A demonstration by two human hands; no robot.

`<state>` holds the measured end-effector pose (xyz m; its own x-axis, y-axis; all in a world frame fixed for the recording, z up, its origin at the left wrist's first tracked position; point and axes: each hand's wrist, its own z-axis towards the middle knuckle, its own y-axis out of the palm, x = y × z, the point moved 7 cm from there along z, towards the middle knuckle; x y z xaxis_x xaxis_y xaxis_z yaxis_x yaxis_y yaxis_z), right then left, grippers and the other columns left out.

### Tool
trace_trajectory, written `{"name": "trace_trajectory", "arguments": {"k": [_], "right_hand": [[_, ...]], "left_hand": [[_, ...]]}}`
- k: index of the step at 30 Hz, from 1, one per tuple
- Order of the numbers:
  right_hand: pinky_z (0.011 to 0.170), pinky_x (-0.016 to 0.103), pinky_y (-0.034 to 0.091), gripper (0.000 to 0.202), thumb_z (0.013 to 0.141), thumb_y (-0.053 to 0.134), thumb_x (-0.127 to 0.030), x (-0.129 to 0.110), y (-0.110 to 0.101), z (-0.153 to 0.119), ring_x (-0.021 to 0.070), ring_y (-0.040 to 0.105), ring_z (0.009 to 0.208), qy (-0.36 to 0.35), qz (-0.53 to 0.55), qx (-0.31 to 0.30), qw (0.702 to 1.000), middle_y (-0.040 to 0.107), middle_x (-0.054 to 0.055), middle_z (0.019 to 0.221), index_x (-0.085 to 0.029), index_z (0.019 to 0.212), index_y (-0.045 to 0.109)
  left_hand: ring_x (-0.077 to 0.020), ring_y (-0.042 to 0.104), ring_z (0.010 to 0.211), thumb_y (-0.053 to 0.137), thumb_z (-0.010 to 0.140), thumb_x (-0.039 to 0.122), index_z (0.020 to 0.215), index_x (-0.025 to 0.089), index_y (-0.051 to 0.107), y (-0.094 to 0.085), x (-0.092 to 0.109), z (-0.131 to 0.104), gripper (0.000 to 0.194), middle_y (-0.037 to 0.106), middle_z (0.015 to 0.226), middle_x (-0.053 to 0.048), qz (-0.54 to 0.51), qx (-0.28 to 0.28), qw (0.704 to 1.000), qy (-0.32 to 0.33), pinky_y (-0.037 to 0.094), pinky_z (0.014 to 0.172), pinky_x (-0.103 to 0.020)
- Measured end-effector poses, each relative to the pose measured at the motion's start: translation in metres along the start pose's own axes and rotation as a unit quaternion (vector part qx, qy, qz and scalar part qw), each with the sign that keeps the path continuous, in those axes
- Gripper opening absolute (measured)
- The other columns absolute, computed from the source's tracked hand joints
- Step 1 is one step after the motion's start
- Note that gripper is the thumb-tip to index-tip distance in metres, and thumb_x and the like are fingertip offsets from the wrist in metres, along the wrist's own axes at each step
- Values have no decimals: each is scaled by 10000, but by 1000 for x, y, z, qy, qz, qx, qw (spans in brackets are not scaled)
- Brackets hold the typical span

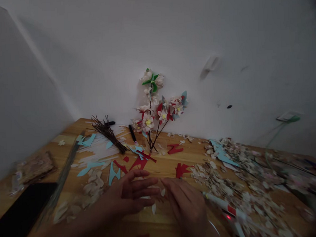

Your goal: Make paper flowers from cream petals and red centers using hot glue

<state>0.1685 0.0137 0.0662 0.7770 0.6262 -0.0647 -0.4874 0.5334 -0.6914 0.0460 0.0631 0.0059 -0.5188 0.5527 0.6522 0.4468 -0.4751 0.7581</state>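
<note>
My left hand (132,194) is over the near middle of the table, palm turned to the right, with its fingers apart and nothing held in them. Close beside it, my right hand (187,202) has its fingers pressed together, tips toward the left hand; what they hold, if anything, is hidden. Between and below the hands lies a pale petal (154,209). Just right of my right hand rests a white glue gun (220,203) with a red light lit. Beyond the hands, artificial flower branches (154,115) with white blossoms and green, red and blue leaves stand upright against the wall.
Dark twigs (109,135) lie in a bundle at the back left. Red paper scraps (183,169) and light-blue paper scraps (90,167) are scattered about. Loose petals (230,182) heap on the right. At the left edge are a black flat object (25,210) and a clear packet (35,169).
</note>
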Motion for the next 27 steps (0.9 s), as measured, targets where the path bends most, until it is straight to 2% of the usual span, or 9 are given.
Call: {"name": "trace_trajectory", "arguments": {"k": [8, 16, 21, 27], "right_hand": [[720, 284, 533, 231, 901, 409, -97, 2, -2, 6, 174, 644, 809, 38, 70, -14, 997, 697, 85, 872, -152, 1060, 567], [657, 298, 543, 230, 894, 396, -106, -2, 4, 7, 188, 646, 747, -1, 42, -39, 998, 697, 91, 834, -131, 1012, 592], [602, 296, 526, 266, 894, 335, -78, -6, 0, 9, 191, 627, 688, -25, 16, -27, 999, 685, 89, 778, -127, 969, 586], [585, 263, 508, 229, 896, 363, -110, 0, -2, 12, 166, 621, 644, 28, 46, -33, 998, 668, 50, 713, -181, 881, 579]], "left_hand": [[-241, 622, 1043, 724, 556, -68, 999, 227, 606, 7, 1, -1, 544, 677, 1128, -54, 0, -17, 1000, -2, 447, 861, -368], [-230, 628, 1036, 758, 553, -37, 991, 233, 621, 9, 0, -2, 533, 688, 1114, -37, -17, -39, 999, -14, 442, 879, -364], [-227, 642, 1012, 711, 596, -67, 985, 235, 618, 7, -4, -1, 501, 699, 1092, -37, -29, -31, 999, -30, 441, 870, -365], [-230, 626, 1037, 760, 563, -39, 993, 239, 619, 8, -5, -1, 531, 684, 1125, -36, -15, -57, 998, -39, 435, 875, -364]]}}
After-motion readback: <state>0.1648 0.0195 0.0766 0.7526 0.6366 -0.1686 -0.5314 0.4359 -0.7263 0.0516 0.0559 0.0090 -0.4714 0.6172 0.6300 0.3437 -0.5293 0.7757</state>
